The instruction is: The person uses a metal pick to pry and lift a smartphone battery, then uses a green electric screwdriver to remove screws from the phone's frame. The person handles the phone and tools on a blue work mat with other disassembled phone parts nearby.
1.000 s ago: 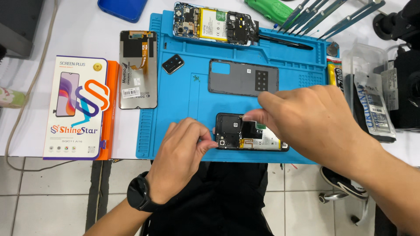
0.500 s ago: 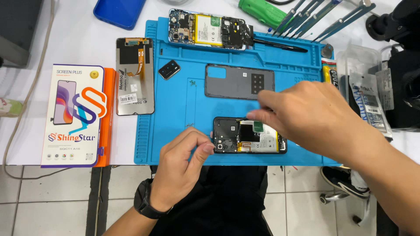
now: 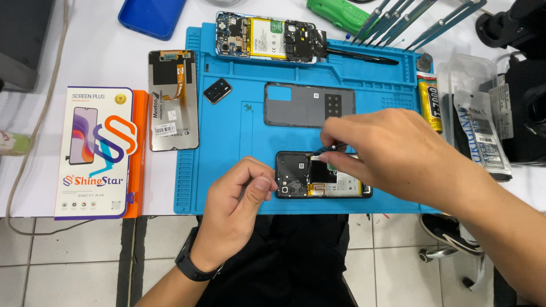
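Left hand (image 3: 236, 207) loosely curled; right hand (image 3: 392, 153) seemingly pinching, fingertips together

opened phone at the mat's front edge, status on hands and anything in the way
Left hand steadies opened phone at its end. Right hand pinches thin tool over its middle. Grey back cover lies apart on blue mat, nothing blocking.
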